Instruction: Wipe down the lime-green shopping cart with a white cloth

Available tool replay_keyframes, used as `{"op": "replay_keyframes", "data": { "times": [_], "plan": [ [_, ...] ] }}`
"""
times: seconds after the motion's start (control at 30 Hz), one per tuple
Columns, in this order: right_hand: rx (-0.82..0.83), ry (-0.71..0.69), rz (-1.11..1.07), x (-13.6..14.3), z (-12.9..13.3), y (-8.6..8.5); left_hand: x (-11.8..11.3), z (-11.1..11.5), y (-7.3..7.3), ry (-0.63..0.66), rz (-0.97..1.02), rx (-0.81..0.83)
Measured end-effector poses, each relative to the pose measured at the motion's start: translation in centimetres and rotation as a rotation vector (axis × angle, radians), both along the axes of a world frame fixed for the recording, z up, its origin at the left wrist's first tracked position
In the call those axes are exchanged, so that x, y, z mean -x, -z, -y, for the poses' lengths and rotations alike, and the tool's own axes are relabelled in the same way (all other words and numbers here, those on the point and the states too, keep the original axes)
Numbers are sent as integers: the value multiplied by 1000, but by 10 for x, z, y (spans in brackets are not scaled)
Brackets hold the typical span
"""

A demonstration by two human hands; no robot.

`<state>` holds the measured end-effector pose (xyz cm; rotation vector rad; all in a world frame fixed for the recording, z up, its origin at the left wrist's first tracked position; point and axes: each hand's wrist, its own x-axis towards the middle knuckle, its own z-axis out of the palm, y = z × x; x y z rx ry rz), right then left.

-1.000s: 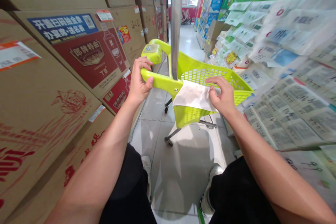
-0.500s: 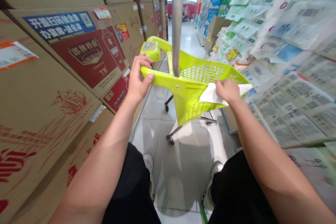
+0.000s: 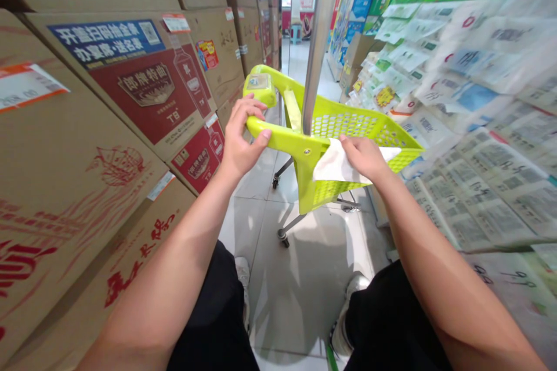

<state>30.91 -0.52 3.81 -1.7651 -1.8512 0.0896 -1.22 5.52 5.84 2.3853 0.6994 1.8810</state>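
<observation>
A lime-green shopping cart with a perforated basket stands tilted before me, its casters on the floor. My left hand is wrapped round the end of the cart's handle, beside a boxy green part with a clear top. My right hand presses a white cloth against the near rim of the basket, thumb on top and fingers hidden behind. The cloth drapes over the outer side of that rim. A metal pole rises in front of the basket's handle end.
Stacked cardboard boxes wall the left side, with price tags on them. Packs of tissue paper fill the right side. Tiled floor runs between my shoes, and a person sits on a stool far down the aisle.
My right hand has slid the cloth leftward along the basket rim, toward the handle. The cart and my left hand appear slightly further right in view, and the distant person has come into sight.
</observation>
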Motion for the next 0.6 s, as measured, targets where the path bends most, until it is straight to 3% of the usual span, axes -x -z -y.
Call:
{"op": "replay_keyframes", "data": {
  "times": [0.1,0.2,0.3,0.4,0.47,0.53,0.6],
  "plan": [
    [66,210,186,-60,-5,17,0,0,-1,28,25,2],
    [39,282,259,-80,-6,25,-4,-2,3,18,62,-12],
    [-74,142,166,-43,1,20,-10,-4,8,-24,77,-22],
    [-241,-184,-40,19,12,6,-12,-4,11,-18,73,-29],
    [-287,-328,-151,45,16,-2,-11,-4,10,-1,71,-36],
    [-231,-332,-179,44,15,-6,-8,-4,8,15,53,-27],
    [-129,-212,-126,20,10,-3,-5,-4,5,30,17,3]
  ]
}}
